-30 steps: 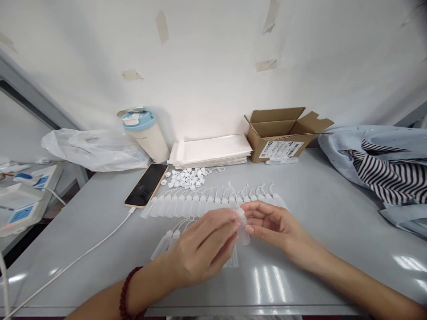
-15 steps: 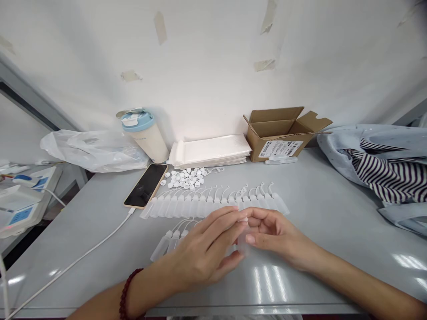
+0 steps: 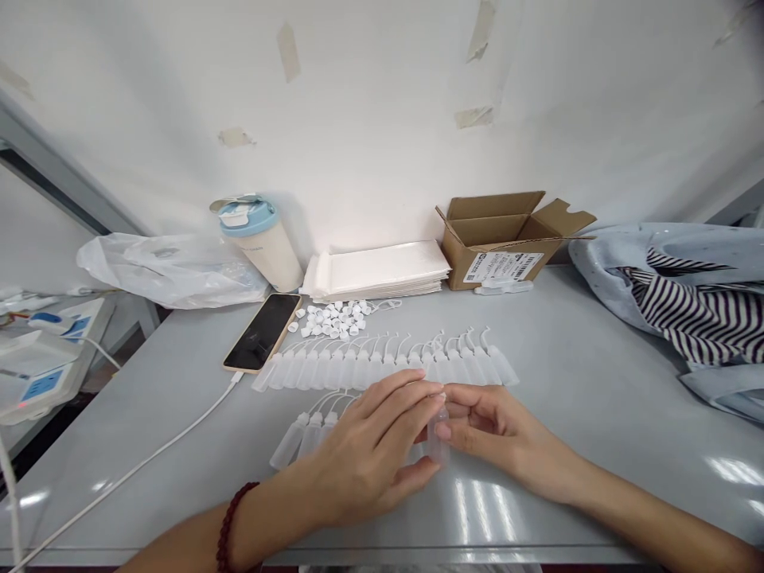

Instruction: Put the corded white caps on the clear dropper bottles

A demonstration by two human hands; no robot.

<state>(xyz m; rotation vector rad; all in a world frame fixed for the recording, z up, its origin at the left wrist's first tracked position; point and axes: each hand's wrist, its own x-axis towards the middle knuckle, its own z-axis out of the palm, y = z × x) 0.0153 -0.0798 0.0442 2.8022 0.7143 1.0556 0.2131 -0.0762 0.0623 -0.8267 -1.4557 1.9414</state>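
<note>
A small translucent plastic bottle stands nearly upright between my hands, its top partly hidden by fingers. My left hand, with a dark red bead bracelet at the wrist, has its fingers at the bottle's top and its thumb near the base. From the other side, my right hand pinches the bottle's upper part between thumb and fingers. Behind the hands runs a long row of similar bottles with thin white straps. A few more bottles lie left of my left hand, partly covered by it.
White caps lie in a pile beside a phone on its charging cable. Farther back are a tumbler, a stack of white envelopes, an open cardboard box and a plastic bag. Folded cloth lies at right.
My right hand has shifted slightly downward along the bottle, and its fingers are lower. The left hand stays nearly in place at the bottle.
</note>
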